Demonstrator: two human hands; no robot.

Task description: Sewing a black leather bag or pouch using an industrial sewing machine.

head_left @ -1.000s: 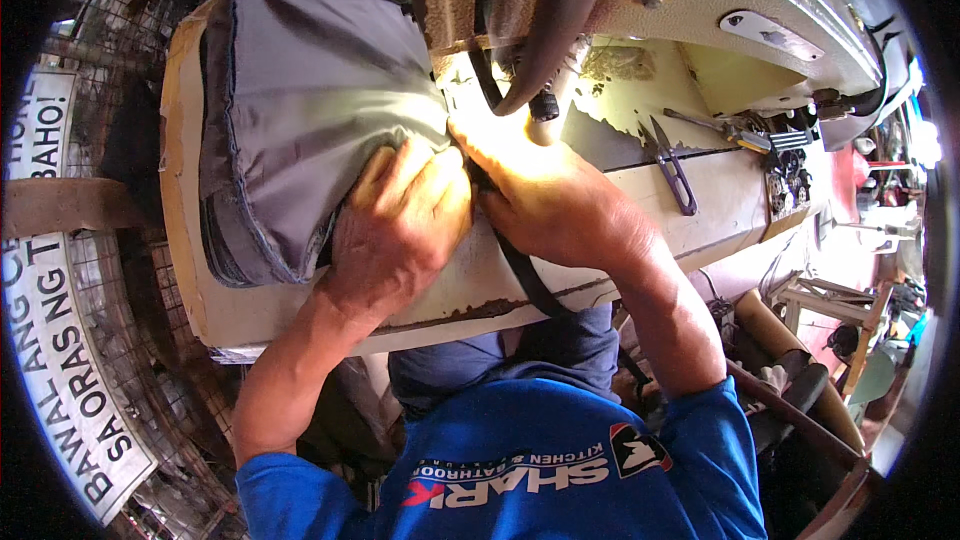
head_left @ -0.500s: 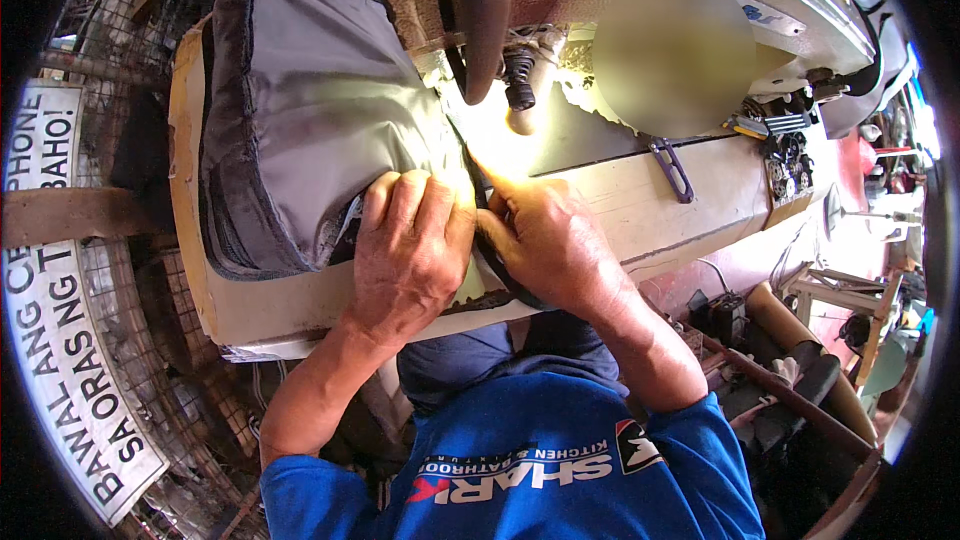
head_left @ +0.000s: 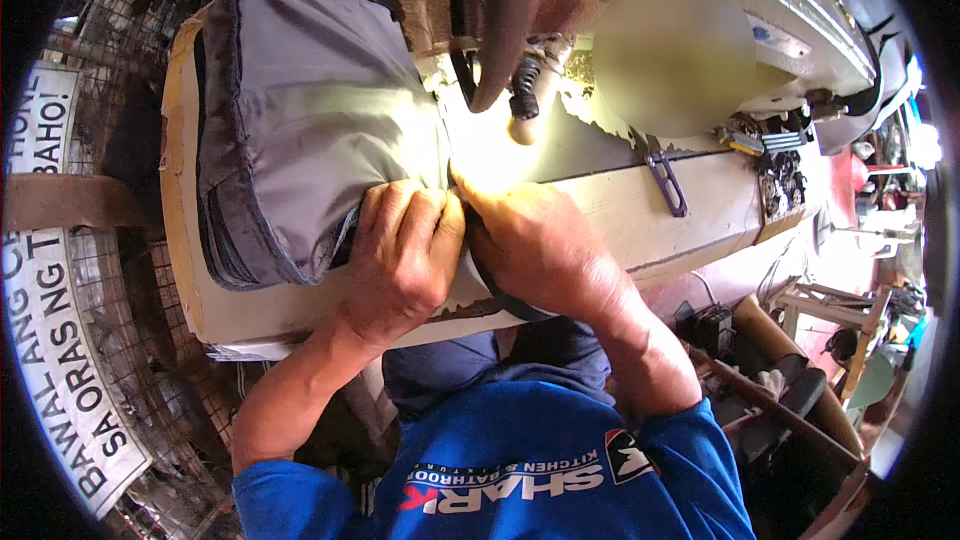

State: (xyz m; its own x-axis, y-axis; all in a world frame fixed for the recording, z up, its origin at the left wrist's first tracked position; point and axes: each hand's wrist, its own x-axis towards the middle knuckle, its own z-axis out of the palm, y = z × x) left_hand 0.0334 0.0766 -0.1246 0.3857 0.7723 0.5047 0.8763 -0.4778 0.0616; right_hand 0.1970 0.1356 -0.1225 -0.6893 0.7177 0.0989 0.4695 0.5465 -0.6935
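Observation:
A dark grey fabric bag (head_left: 320,100) with dark edging lies on the left of the sewing table, its right edge under the head of a sewing machine (head_left: 510,10). My left hand (head_left: 405,255) is closed on the bag's near right edge, fingers curled over the cloth. Beside it, my right hand (head_left: 540,245) pinches the same edge, forefinger pointing up along the seam. A dark strip (head_left: 500,290) runs from under the right hand toward my lap. Bright lamplight washes out the stitching area, so the needle is hard to make out.
Purple thread snips (head_left: 667,183) lie on the pale table (head_left: 640,205) to the right. Beyond them are a yellow-and-grey tool (head_left: 740,143) and a box of bobbins (head_left: 780,185). A wire mesh (head_left: 120,270) with a white sign (head_left: 65,340) stands at the left.
The view has shifted slightly. My hands have drawn closer together, and the right thumb is now tucked out of sight. The bag has turned a little near the machine head.

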